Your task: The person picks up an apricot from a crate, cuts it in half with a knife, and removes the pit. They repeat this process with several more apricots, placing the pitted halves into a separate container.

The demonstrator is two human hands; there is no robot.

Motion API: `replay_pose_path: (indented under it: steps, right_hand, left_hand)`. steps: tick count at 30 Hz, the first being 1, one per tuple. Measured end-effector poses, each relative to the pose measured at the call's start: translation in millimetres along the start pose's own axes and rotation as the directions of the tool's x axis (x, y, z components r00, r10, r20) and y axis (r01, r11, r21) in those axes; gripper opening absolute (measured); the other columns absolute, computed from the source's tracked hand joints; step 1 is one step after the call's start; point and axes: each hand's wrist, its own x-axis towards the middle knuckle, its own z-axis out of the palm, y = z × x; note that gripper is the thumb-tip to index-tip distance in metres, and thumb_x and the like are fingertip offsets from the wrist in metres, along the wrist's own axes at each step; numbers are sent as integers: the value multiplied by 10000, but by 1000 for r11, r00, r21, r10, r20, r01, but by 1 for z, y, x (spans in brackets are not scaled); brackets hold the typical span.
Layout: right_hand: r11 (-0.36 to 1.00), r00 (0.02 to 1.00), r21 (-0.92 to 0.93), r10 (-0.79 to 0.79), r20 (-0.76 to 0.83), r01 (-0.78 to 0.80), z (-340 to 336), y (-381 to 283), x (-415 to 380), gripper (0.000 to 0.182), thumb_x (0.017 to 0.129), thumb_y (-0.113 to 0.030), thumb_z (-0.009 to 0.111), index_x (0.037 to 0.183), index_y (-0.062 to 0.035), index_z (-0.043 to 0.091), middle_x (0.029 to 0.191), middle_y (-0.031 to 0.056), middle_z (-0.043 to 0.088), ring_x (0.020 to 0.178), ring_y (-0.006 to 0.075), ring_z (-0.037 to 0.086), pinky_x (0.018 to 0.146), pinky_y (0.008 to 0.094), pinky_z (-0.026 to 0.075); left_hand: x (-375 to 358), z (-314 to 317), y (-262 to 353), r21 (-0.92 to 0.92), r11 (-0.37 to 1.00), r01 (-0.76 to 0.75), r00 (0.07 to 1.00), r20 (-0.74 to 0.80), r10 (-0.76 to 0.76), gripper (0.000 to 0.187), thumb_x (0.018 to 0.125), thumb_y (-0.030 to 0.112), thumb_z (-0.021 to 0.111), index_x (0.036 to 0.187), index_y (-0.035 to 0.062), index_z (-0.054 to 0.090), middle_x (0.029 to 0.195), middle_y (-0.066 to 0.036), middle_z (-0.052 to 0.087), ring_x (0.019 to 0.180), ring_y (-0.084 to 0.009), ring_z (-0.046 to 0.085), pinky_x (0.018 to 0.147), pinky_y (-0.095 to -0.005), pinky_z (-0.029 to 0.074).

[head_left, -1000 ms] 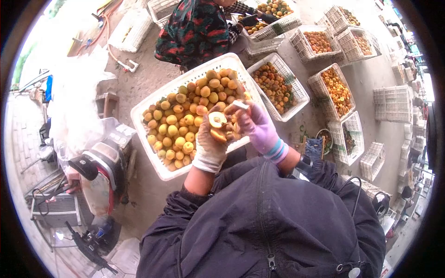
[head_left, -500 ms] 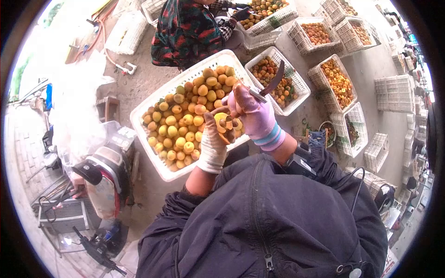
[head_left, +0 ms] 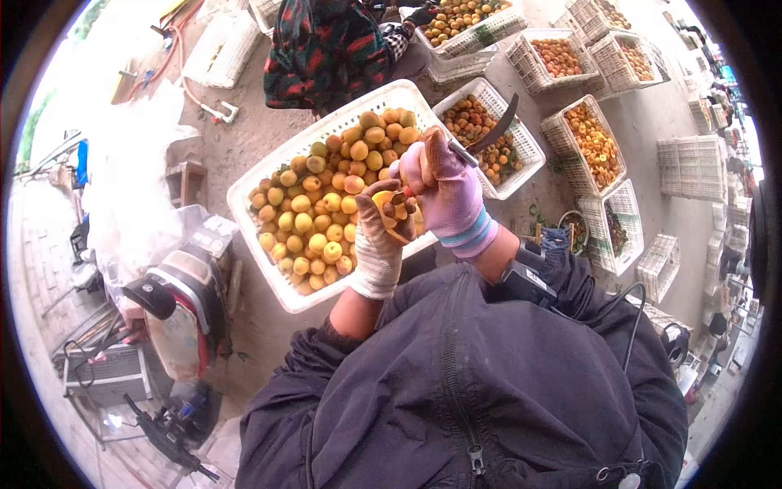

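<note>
L hand (head_left: 376, 236) cups the split apricot (head_left: 386, 204) over the big crate (head_left: 269, 175), R hand (head_left: 444, 191) grips the knife (head_left: 489, 134) w/ blade up & away; I dig the pit out by thumb, gently.

Bare concrete floor (head_left: 244, 147) carries white plastic crates: big apricot crate (head_left: 269, 175), halved-fruit crate (head_left: 521, 163), more fruit crates (head_left: 570, 122) right.

Left hand (head_left: 376, 236), in a white glove, was cupped palm-up with fingers curled. Right hand (head_left: 444, 191), in a purple glove, was closed in a fist just beside it, both forearms bare.
</note>
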Motion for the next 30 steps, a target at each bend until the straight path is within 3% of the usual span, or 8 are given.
replay_pose_path:
  steps: [2, 3, 4, 9, 18, 22, 25, 30]
  right_hand:
    - [972, 992, -200, -128, -17, 122, 19, 1, -5, 391, 980, -336, 518, 703, -60, 510, 634, 10, 493, 625, 101, 489, 610, 270, 438]
    - [372, 709, -659, -604, 363, 654, 0, 35, 1, 263, 948, -244, 588, 771, -52, 555, 669, 29, 504, 646, 108, 505, 631, 270, 449]
    - [824, 969, -512, -179, 172, 243, 24, -4, -16, 123, 900, -163, 650, 866, -55, 604, 716, 44, 527, 690, 111, 543, 654, 286, 477]
    - [989, 998, -145, -46, -52, 38, 27, 1, -5, 444, 962, -413, 526, 675, -74, 506, 617, 17, 494, 606, 136, 507, 626, 278, 466]
    - [695, 930, 688, 359, -81, -209, 18, 7, 7, 553, 935, -486, 514, 536, -185, 278, 497, -19, 287, 516, 159, 412, 562, 321, 436]
    - [741, 952, 625, 307, 10, -245, 9, 3, 10, 525, 937, -466, 518, 549, -179, 309, 495, -22, 318, 477, 143, 399, 542, 319, 432]
    - [929, 928, -74, 354, -121, -364, -2, 2, 7, 415, 927, -407, 580, 634, -133, 477, 497, -6, 420, 433, 103, 413, 528, 275, 447]
    - [817, 843, -208, 525, -120, -538, -12, 38, -8, 390, 879, -382, 675, 1053, -34, 647, 949, 0, 643, 808, 60, 545, 666, 219, 444]
  left_hand:
    - [1, -7, -4, -21, 1000, 6, 999, 37, -5, 686, 854, 669, 470, 1213, 85, 498, 1030, -45, 612, 892, -145, 607, 710, -243, 515]
    - [2, -3, -7, -64, 997, -37, 999, -1, 37, 684, 855, 664, 474, 1219, 86, 496, 1054, -49, 606, 924, -155, 603, 735, -254, 515]
    - [1, 2, -10, -106, 991, -78, 996, -41, 74, 682, 857, 659, 479, 1225, 86, 495, 1078, -53, 600, 955, -166, 600, 761, -265, 514]
    - [-6, -6, -5, -92, 994, -51, 998, -53, 46, 649, 878, 631, 485, 1252, 100, 475, 1145, -61, 588, 1036, -186, 586, 833, -328, 523]
    - [-15, 6, 10, -210, 977, -49, 995, -93, 30, 580, 915, 600, 449, 1195, 95, 507, 1120, -70, 585, 1042, -201, 580, 904, -346, 495]
    - [-15, 12, 20, -30, 996, -79, 990, -121, 75, 572, 913, 602, 455, 1173, 95, 515, 1078, -62, 594, 970, -177, 597, 823, -312, 519]
    - [-10, 7, 34, 157, 978, -137, 963, -211, 169, 573, 914, 606, 453, 1183, 101, 484, 971, -51, 611, 681, -94, 542, 549, -217, 446]
    - [-17, 2, 40, 314, 934, -172, 954, -184, 237, 509, 939, 518, 491, 1226, 97, 477, 1055, -57, 610, 596, -54, 477, 463, -186, 387]
